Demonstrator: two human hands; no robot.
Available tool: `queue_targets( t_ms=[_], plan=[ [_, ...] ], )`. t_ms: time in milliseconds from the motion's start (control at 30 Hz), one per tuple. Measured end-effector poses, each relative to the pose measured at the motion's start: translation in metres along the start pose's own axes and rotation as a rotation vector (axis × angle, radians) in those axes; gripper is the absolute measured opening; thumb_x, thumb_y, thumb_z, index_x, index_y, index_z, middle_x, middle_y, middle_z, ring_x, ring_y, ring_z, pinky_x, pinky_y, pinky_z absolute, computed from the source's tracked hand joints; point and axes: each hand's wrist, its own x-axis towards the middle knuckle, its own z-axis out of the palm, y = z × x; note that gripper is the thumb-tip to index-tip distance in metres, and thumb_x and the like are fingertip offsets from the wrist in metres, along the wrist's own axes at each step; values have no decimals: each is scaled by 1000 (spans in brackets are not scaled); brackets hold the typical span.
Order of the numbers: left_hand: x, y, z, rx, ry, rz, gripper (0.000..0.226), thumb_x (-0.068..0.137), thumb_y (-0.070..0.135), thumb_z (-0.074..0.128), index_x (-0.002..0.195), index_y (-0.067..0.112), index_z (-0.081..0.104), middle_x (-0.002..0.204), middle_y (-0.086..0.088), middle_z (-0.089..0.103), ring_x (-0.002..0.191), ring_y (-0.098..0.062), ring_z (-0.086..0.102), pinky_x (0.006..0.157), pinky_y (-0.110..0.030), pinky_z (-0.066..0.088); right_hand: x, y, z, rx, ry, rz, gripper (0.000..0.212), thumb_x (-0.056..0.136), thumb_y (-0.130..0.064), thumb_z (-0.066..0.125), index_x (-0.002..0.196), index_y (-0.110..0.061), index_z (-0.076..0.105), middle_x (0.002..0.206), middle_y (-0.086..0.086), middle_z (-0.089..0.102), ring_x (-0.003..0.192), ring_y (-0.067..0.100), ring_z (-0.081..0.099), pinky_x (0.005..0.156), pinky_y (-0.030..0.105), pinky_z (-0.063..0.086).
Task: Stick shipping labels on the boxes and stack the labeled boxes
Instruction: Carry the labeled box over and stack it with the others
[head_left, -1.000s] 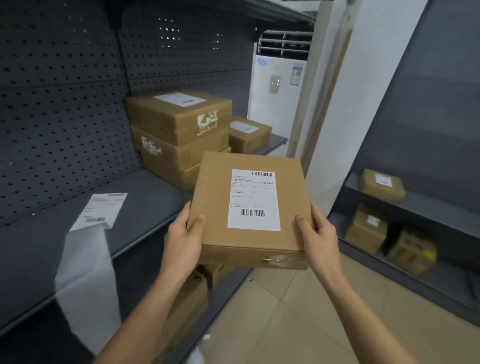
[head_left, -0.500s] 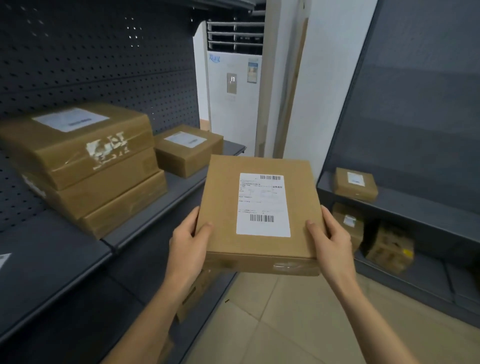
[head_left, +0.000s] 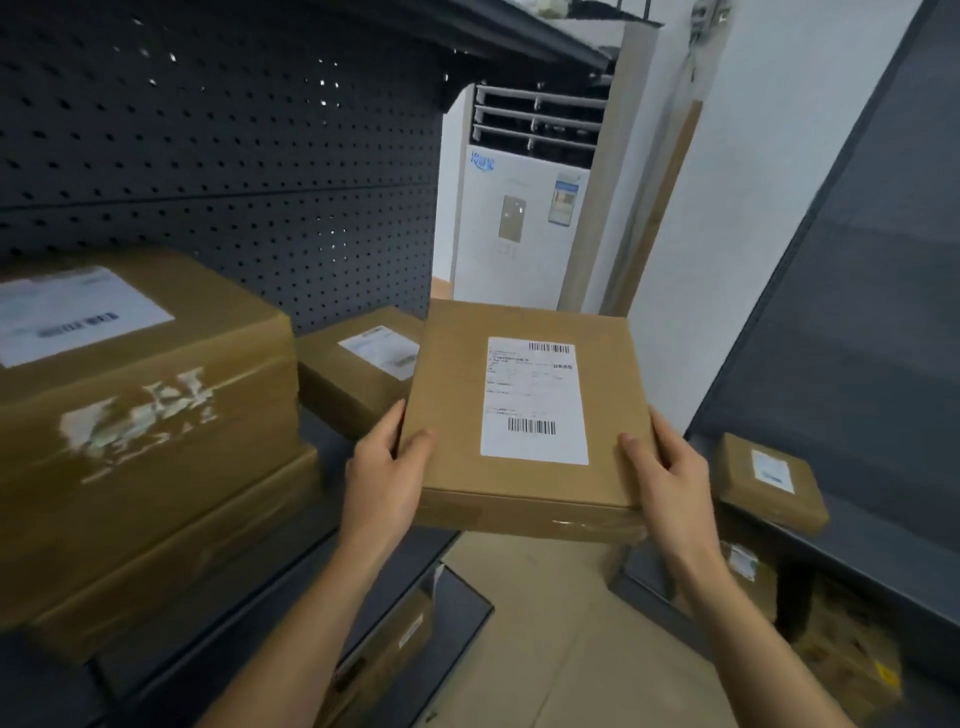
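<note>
Item one: the box (head_left: 452, 415), flat brown cardboard. I see it held level in the air, with a white label (head_left: 535, 400) stuck on its top face and barcodes at the label's near and far ends.

Item two: my left hand (head_left: 387, 467) grasps the box's left edge, thumb on top. The fingers underneath are out of sight.

Item three: my right hand (head_left: 670, 478) grasps the box's right edge the same way.

Item four: left of the box, a stack of boxes (head_left: 140, 415) stands on a dark shelf (head_left: 260, 597). The top one is labelled, with torn white patches on its side.

Item five: just behind the box's far left corner, a small labelled carton (head_left: 353, 374) sits on that shelf. I cannot tell whether they touch.

Item six: right of the box and lower, a labelled parcel (head_left: 769, 478) lies on another shelf.

Item seven: beyond the box stands a white air conditioner (head_left: 519, 234).

Item eight: below the box is tan floor (head_left: 545, 623).
</note>
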Motion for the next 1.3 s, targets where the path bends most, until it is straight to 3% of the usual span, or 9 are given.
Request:
queue_targets(
  t_ms=[167, 333, 600, 700, 800, 1000, 1067, 1200, 1300],
  plan=[
    [44, -6, -7, 42, 114, 10, 30, 98, 21, 51, 108, 48, 57, 101, 22, 67, 94, 3, 61, 74, -21, 47, 67, 7, 38, 6, -101, -45, 34, 99, -22, 51, 132, -32, 58, 113, -16, 69, 100, 4, 66, 82, 24, 51],
    [75, -15, -9, 77, 294, -5, 31, 99, 21, 51, 114, 47, 54, 99, 31, 61, 86, 21, 56, 71, -10, 41, 132, 14, 82, 77, -237, -71, 29, 98, -19, 53, 114, -39, 65, 107, -22, 71, 97, 1, 66, 88, 29, 51],
    [116, -26, 12, 137, 614, -72, 36, 98, 15, 48, 119, 42, 61, 103, 26, 66, 99, 5, 60, 79, -17, 43, 226, 33, 135, 178, -531, -127, 31, 100, -21, 51, 129, -30, 61, 112, -15, 70, 99, 4, 67, 77, 17, 50],
    [125, -22, 21, 174, 710, -120, 35, 97, 15, 49, 106, 47, 59, 92, 26, 66, 87, 9, 60, 69, -11, 41, 251, 36, 152, 203, -617, -123, 32, 100, -23, 53, 127, -39, 57, 109, -27, 65, 94, -11, 62, 72, 10, 48],
    [132, -20, 26, 200, 795, -144, 34, 97, 16, 50, 93, 49, 59, 87, 22, 67, 79, 11, 60, 67, -14, 41, 269, 36, 169, 208, -705, -109, 32, 99, -18, 53, 104, -49, 59, 99, -30, 64, 89, -13, 61, 77, 16, 49],
    [153, -27, 18, 218, 840, -225, 16, 92, 34, 53, 102, 39, 64, 94, 18, 70, 92, -6, 64, 79, -24, 48, 298, 33, 202, 201, -821, -40, 26, 100, -24, 52, 123, -33, 60, 105, -18, 63, 93, 0, 59, 76, 20, 46],
    [161, -30, 13, 225, 830, -252, 29, 85, 43, 51, 110, 36, 64, 97, 15, 71, 95, -12, 65, 88, -33, 50, 305, 35, 210, 182, -830, -17, 32, 100, -26, 52, 131, -27, 57, 108, -14, 62, 90, 2, 58, 77, 22, 44],
    [175, -35, 10, 233, 808, -270, 25, 93, 37, 52, 115, 36, 62, 98, 15, 71, 97, -12, 65, 92, -35, 51, 319, 33, 220, 174, -842, -9, 17, 101, -21, 51, 107, -36, 56, 89, -22, 60, 79, -2, 57, 64, 16, 42],
    [184, -37, 8, 205, 796, -262, 23, 93, 38, 53, 113, 37, 63, 102, 15, 71, 100, -12, 65, 97, -39, 50, 329, 33, 227, 162, -855, -11, 18, 100, -21, 51, 109, -36, 55, 92, -19, 61, 82, 1, 58, 66, 18, 43]
  ],
)
